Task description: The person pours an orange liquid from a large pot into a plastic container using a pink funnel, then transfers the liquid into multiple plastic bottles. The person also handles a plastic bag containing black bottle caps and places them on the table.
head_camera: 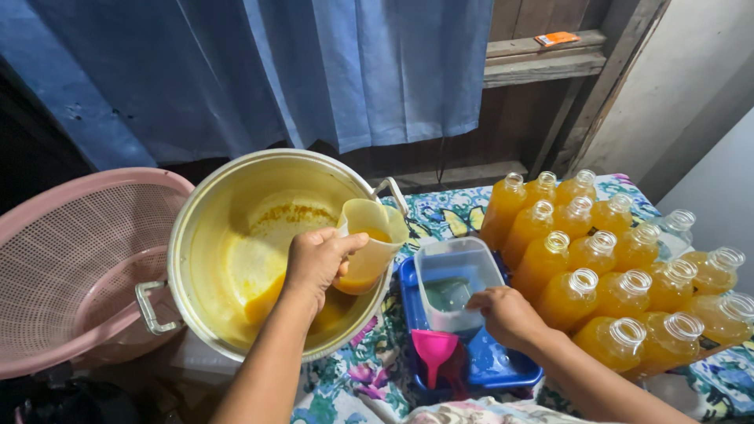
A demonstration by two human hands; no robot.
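the left hand (316, 263) is wrapped tight around a clear plastic jug with orange juice (369, 245), held up over the rim of the big tilted metal pot (267, 251). the right hand (509, 314) grips the edge of a small clear plastic box (455, 284), just beside the jug, in a blue tray (491, 365).

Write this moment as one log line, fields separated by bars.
left hand: holds jug over pot | right hand: on clear tub | bottles: uncapped, mostly filled
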